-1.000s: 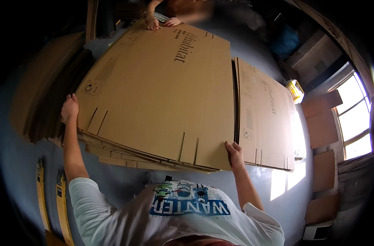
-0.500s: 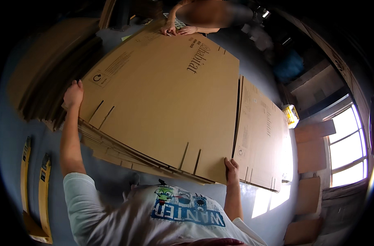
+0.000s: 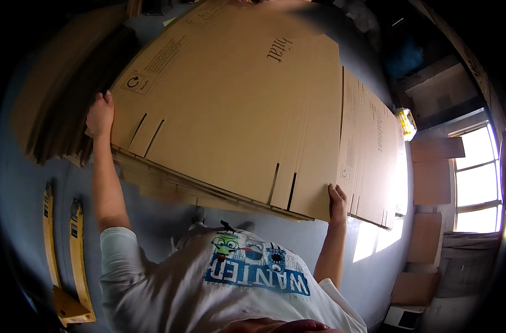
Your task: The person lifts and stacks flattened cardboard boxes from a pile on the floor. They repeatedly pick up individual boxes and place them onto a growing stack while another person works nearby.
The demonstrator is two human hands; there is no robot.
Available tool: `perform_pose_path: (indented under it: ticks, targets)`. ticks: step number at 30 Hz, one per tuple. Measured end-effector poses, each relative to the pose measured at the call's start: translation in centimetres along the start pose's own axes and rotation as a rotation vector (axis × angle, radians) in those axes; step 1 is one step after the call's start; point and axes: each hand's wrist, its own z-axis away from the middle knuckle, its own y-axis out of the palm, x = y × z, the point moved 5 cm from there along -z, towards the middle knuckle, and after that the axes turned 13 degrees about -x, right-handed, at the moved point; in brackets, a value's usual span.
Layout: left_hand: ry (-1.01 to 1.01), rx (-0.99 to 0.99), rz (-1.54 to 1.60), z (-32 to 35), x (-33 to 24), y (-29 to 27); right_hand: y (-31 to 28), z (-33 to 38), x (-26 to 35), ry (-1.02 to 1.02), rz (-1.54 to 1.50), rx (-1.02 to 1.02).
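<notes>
While pinching a big flat brown cardboard box (image 3: 225, 111) with left hand (image 3: 101, 115) and right hand (image 3: 337, 204), now see it higher in frame, losing its far end past the top.

The far end of the large, flat, brown cardboard sheet (image 3: 225, 122) was cut off by the upper edge, and a blur swallowed part of its dark lettering. It hid most of the brown cardboard layers (image 3: 178, 187) beneath. Whatever part of the bare left hand (image 3: 101, 115) lay under the sheet was out of sight. Shadow obscured the bluish shape (image 3: 405, 60) at upper right; the small yellow-and-white package (image 3: 407, 123) was too small to identify. The lower edge cropped the white printed T-shirt (image 3: 181, 291).
</notes>
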Motion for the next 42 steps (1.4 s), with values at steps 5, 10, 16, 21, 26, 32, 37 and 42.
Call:
perform_pose_path:
  ticks: [5,10,16,21,26,32,37,42]
  targets:
    - [-0.019,0.064,-0.011,0.1,-0.5,-0.1,1.0,1.1,0.7,0.0,0.009,-0.07]
    - [-0.011,0.046,0.053,0.2,-0.5,0.0,0.7,0.8,0.7,-0.015,0.029,-0.049]
    - [-0.016,0.076,0.036,-0.1,-0.6,-0.2,0.4,0.3,0.8,-0.001,0.041,-0.017]
    - [0.0,0.079,0.06,-0.2,-0.3,0.3,0.0,-0.1,0.0,0.0,0.022,-0.027]
    - [0.0,0.072,0.037,0.1,-0.6,-0.2,0.0,-0.3,-0.5,0.033,-0.045,-0.012]
    - [-0.005,0.032,0.033,0.0,-0.5,-0.3,0.3,-0.1,0.0,0.016,-0.017,-0.004]
    - [0.004,0.019,0.002,-0.2,-0.6,0.0,0.5,0.0,0.5,0.002,-0.033,0.034]
    - [0.069,0.006,0.03,0.0,-0.5,0.2,1.0,0.9,1.0,-0.023,0.018,-0.041]
